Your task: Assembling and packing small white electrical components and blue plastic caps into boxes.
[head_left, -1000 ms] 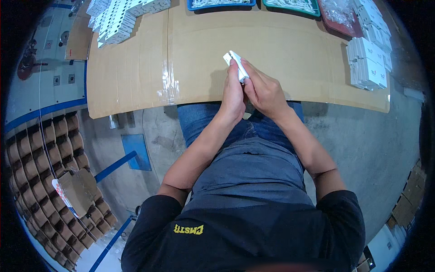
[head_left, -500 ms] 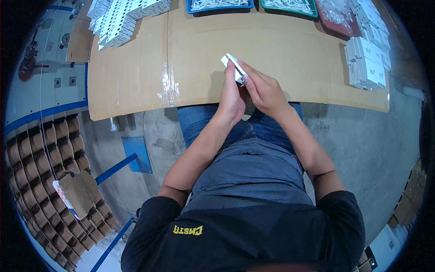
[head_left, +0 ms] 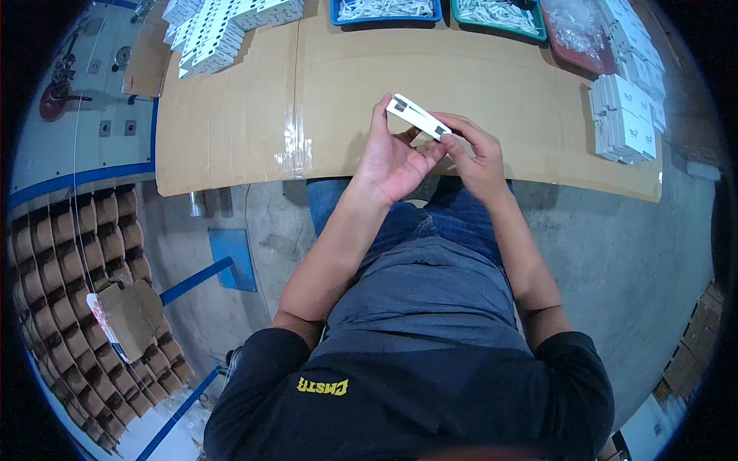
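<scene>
Between my two hands, over the near part of the table, is a small white rectangular plastic block [head_left: 417,117] with a dark slot near each end. My left hand [head_left: 393,163] supports its left end; the palm faces up and the fingers curl beneath it. Its right end is pinched between the thumb and fingers of my right hand [head_left: 478,154]. The block's narrow slotted side is turned up toward me, sloping down to the right. My fingers hide its underside.
A cardboard sheet [head_left: 231,138] covers the table. White slotted blocks [head_left: 215,42] are stacked back left, white boxes [head_left: 626,127] at right. Along the far edge stand blue [head_left: 384,21] and green [head_left: 500,29] trays of small white parts and a red tray [head_left: 573,58] with clear plastic bags.
Both hands have turned the white block from a steep tilt to a flatter slope, bringing its slotted narrow side into view. My left palm has opened upward.
</scene>
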`<action>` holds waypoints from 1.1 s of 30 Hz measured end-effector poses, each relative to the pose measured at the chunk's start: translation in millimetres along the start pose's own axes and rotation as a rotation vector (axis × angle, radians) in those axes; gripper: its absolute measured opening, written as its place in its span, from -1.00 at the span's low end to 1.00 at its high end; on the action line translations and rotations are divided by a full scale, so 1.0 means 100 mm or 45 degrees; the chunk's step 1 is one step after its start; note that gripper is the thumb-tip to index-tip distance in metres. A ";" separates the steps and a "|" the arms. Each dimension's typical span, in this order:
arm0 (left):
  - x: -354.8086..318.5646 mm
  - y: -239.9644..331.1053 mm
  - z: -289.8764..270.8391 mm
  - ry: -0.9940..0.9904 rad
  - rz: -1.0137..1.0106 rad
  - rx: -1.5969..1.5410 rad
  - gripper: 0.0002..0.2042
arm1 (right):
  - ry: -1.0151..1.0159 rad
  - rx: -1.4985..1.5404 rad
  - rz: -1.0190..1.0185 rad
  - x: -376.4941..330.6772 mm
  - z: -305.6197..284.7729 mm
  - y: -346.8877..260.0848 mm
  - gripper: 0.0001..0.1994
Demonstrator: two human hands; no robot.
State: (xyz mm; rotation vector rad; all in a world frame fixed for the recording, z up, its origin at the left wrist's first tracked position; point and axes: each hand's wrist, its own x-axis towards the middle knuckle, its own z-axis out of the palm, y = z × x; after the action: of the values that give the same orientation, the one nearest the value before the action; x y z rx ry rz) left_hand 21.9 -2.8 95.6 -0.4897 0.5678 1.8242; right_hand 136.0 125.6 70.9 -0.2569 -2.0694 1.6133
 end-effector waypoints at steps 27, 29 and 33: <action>0.01 -0.17 -0.09 -0.369 1.041 1.466 -0.03 | 0.102 0.536 0.385 0.05 -0.05 -0.04 -0.60; 0.00 -0.14 -0.09 -0.410 1.413 2.019 -0.08 | 0.022 0.748 0.633 0.06 -0.09 -0.05 -0.52; -0.05 -0.10 -0.08 -0.488 1.458 2.191 -0.15 | 0.013 0.842 0.637 0.03 -0.11 -0.09 -0.50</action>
State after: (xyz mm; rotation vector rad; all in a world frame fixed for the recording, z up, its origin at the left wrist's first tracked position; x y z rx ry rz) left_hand 33.1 -9.0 91.0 1.5568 2.0098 1.5005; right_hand 139.7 133.7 82.3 -0.5662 -1.4065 2.4762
